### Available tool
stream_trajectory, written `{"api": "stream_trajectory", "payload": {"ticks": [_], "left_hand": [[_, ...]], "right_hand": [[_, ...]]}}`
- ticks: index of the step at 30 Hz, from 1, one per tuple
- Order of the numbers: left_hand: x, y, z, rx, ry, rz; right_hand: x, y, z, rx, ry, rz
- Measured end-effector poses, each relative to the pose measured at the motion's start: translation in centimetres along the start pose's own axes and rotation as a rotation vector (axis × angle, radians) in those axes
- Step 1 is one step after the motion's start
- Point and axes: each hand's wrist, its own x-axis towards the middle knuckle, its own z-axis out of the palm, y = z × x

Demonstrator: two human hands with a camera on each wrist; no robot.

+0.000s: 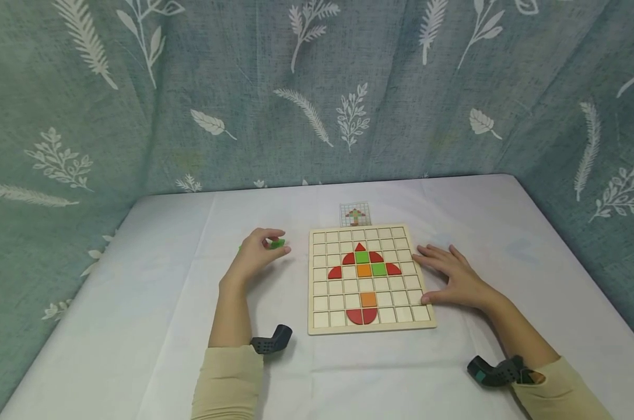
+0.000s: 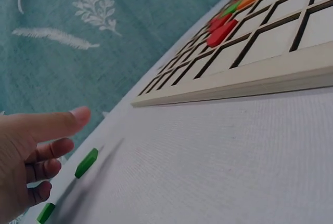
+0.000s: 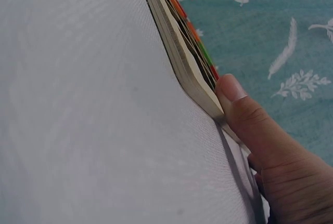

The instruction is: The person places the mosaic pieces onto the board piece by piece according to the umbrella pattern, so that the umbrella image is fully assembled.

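My left hand (image 1: 256, 251) hovers left of the board, thumb and fingers apart around a green piece (image 1: 277, 243). In the left wrist view this green piece (image 2: 86, 162) lies on the cloth, apart from the fingertips. A second green piece (image 2: 46, 213) is nearby, mostly hidden by the hand in the head view. The wooden grid board (image 1: 322, 333) bears a red triangle (image 1: 360, 247), red quarter-circles (image 1: 393, 269), green squares (image 1: 379, 269) and orange squares (image 1: 368, 299). My right hand (image 1: 455, 280) touches the board's right edge with spread fingers; its thumb (image 3: 234, 91) rests on the rim.
A small pattern card (image 1: 355, 214) lies just behind the board. White cloth (image 1: 138, 303) covers the table. A leaf-printed teal curtain (image 1: 243, 105) hangs behind it. Dark wrist cameras (image 1: 272, 340) sit at both sleeves.
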Motion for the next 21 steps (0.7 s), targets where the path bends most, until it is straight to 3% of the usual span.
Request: {"api": "stream_trajectory", "payload": {"ticks": [5, 12, 21], "left_hand": [[0.2, -0.4, 0.4, 0.027, 0.011, -0.038], [0.3, -0.9, 0.7, 0.175, 0.067, -0.073], [0.2, -1.1, 1.4, 0.080, 0.060, -0.061]], "right_hand": [[0.0, 0.0, 0.0, 0.000, 0.000, 0.000], [0.0, 0.0, -0.1, 0.006, 0.001, -0.001], [0.0, 0.0, -0.1, 0.000, -0.001, -0.010]]}}
